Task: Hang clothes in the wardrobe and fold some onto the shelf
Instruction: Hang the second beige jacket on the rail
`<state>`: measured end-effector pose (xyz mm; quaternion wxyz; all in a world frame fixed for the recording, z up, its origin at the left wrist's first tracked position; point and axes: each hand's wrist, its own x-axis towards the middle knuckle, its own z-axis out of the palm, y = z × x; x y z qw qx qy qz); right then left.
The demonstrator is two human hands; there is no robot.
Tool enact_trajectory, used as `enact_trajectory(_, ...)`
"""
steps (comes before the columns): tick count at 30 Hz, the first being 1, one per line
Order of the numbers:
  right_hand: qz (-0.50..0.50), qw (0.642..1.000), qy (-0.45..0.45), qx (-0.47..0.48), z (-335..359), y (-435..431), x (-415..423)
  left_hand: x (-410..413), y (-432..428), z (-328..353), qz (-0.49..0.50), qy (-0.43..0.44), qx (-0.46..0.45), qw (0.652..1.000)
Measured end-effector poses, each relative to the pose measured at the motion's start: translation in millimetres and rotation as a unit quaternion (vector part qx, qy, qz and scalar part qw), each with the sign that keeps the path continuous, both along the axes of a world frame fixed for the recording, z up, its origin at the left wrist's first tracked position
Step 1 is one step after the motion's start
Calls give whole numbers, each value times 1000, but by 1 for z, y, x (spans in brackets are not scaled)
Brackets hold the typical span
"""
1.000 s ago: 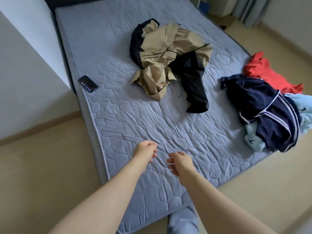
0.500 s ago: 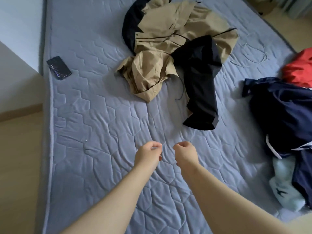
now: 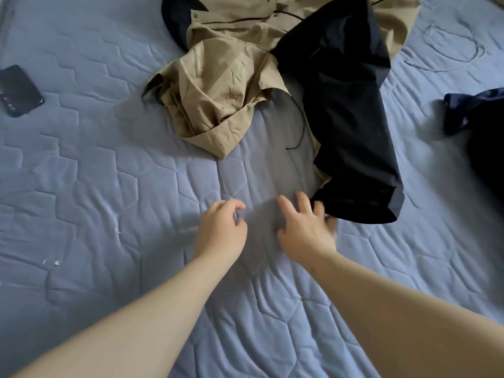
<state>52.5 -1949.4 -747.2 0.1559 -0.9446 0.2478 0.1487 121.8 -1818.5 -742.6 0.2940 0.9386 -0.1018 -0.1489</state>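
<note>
While the left hand curls loosely empty, right hand fingers spread beside the jacket, phone well apart.

Cut off and blurred
The jacket ran off the top, navy garment off the right; right hand blurred at its fingertips.
</note>
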Motion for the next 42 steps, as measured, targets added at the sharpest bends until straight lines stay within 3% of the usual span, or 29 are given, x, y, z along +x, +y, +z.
enact_trajectory(5, 10, 998, 50, 46, -27, -10, 17, 46, -18, -14, -38, -133, 90, 986)
enact_trajectory(10, 19, 997, 59, 48, -29, -11, 18, 92, -38, -9, -121, -258, 185, 940)
enact_trajectory(12, 20, 997, 63, 49, -29, -13, 19, 111, -49, -4, -84, -187, 212, 955)
enact_trajectory(15, 21, 996, 67, 50, -29, -16, 20, 120, -57, -6, -52, -12, 255, 966)
enact_trajectory(23, 25, 993, 89, 71, -29, -21, 19, 51, -18, -23, -122, -78, 228, 963)
enact_trajectory(28, -19, 978, 98, 185, -12, 6, -12, 2, 38, -5, -115, 11, 150, 982)
enact_trajectory(31, -191, 927, 59, 317, 8, 38, -34, -25, 67, 15, -91, 94, 94, 987)
enact_trajectory(34, -388, 796, -6, 465, 35, 66, -35, -50, 89, 37, -79, 164, 60, 982)
enact_trajectory(36, -433, 714, -43, 549, 52, 82, -28, -63, 100, 50, -74, 204, 38, 975)
enact_trajectory(37, -443, 691, -62, 569, 60, 91, -24, -69, 106, 57, -72, 224, 25, 972)
enact_trajectory(39, -448, 693, -116, 552, 73, 106, -18, -79, 115, 71, -74, 260, -10, 963)
enact_trajectory(42, -441, 750, -153, 469, 99, 130, -23, -92, 131, 99, -15, 330, -106, 938)
